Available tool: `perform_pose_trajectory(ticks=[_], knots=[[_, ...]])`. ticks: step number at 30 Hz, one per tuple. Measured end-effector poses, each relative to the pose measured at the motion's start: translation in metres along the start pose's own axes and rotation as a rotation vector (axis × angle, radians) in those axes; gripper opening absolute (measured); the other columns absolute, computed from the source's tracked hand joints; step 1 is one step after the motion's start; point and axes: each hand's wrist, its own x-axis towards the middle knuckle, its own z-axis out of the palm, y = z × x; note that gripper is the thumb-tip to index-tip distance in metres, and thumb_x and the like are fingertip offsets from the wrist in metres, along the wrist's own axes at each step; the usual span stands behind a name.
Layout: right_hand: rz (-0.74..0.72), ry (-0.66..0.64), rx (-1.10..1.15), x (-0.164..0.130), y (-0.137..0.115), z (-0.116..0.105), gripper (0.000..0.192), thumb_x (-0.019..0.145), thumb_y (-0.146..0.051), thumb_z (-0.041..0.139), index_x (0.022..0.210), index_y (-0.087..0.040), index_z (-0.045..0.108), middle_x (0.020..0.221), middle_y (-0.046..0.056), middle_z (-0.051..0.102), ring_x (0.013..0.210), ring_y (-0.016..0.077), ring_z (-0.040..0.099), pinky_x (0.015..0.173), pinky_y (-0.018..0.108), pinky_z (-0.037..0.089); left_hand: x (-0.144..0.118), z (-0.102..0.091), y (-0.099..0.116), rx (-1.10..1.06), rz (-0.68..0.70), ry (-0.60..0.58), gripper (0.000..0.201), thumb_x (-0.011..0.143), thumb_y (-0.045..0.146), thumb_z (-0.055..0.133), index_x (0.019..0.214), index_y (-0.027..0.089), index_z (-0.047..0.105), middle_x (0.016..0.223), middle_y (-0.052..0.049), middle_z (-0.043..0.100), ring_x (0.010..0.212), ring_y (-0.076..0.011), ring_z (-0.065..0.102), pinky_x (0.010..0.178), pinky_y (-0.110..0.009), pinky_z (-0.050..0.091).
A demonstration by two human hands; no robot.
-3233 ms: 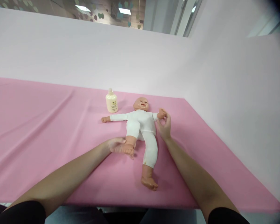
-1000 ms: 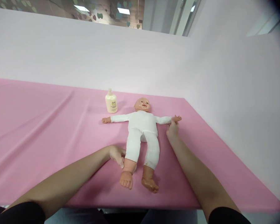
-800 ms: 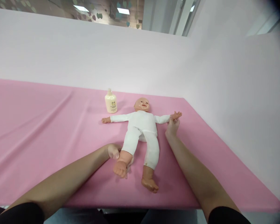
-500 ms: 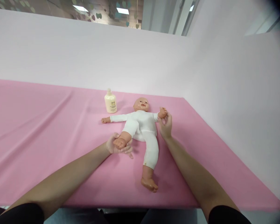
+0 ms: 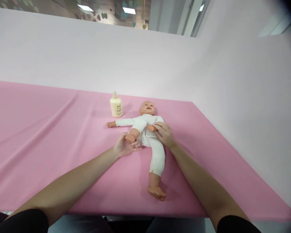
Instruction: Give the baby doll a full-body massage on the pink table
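A baby doll (image 5: 157, 155) with a white cloth body lies on its back, its head toward the far wall. My left hand (image 5: 124, 146) is closed around the ankle of the doll's leg on the left, holding that foot (image 5: 131, 138) raised with the knee bent up over the belly. My right hand (image 5: 166, 134) grips the doll's arm on the right near its small hand (image 5: 151, 128), which lies across the belly. The doll's other arm stretches out to the left, and its other leg points toward me.
A cream-coloured bottle (image 5: 116, 106) with a printed face stands left of the doll's head. Pink cloth (image 5: 50, 129) with some folds covers the table. White walls (image 5: 87, 58) rise behind and to the right.
My right hand has brought the doll's arm inward from the side onto its belly. My left hand has pushed the raised foot slightly up toward the body.
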Motion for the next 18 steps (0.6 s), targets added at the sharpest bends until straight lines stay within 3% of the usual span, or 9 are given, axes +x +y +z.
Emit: perform_pose_trajectory(ticks=[5,9,12,15,18], knots=[[-0.037,-0.042,-0.037,0.002,-0.003,-0.001,0.034,0.090,-0.022,0.044,0.121,-0.023,0.060,0.117,0.009,0.062,0.113,0.0226,0.056,0.100,0.044,0.045,0.003,0.001,0.000,0.037,-0.024,0.008,0.041,0.071,0.051,0.060,0.079,0.011,0.061,0.057,0.001,0.046,0.065,-0.0150,0.047,0.082,-0.037,0.042],[0.024,0.010,0.027,0.001,-0.003,0.000,0.032,0.089,-0.023,0.047,0.118,-0.023,0.060,0.115,0.009,0.063,0.111,0.0221,0.057,0.099,0.044,0.045,0.003,-0.006,-0.002,0.083,-0.080,-0.086,0.043,0.074,0.053,0.054,0.082,0.011,0.060,0.061,-0.001,0.051,0.068,-0.0161,0.049,0.085,-0.040,0.042],[0.191,0.143,0.118,0.001,-0.001,0.001,0.034,0.086,-0.027,0.056,0.119,-0.022,0.057,0.115,0.009,0.063,0.112,0.0225,0.056,0.101,0.044,0.043,-0.001,-0.014,-0.005,0.162,-0.167,-0.247,0.046,0.074,0.054,0.052,0.086,0.011,0.061,0.066,-0.004,0.057,0.071,-0.0187,0.053,0.085,-0.044,0.042],[0.440,0.311,0.282,0.003,0.004,0.000,0.041,0.083,-0.031,0.060,0.122,-0.020,0.053,0.121,0.011,0.060,0.114,0.0220,0.055,0.101,0.043,0.043,-0.007,-0.019,-0.006,0.289,-0.326,-0.396,0.050,0.063,0.052,0.062,0.092,0.011,0.062,0.074,-0.007,0.064,0.074,-0.0234,0.059,0.083,-0.047,0.045],[0.598,0.509,0.488,0.004,0.014,-0.003,0.050,0.083,-0.031,0.058,0.129,-0.020,0.044,0.136,0.012,0.050,0.124,0.0205,0.049,0.103,0.041,0.042,-0.013,-0.017,-0.004,0.478,-0.507,-0.413,0.053,0.053,0.040,0.075,0.097,0.011,0.064,0.080,-0.008,0.066,0.081,-0.0281,0.063,0.082,-0.045,0.047]])
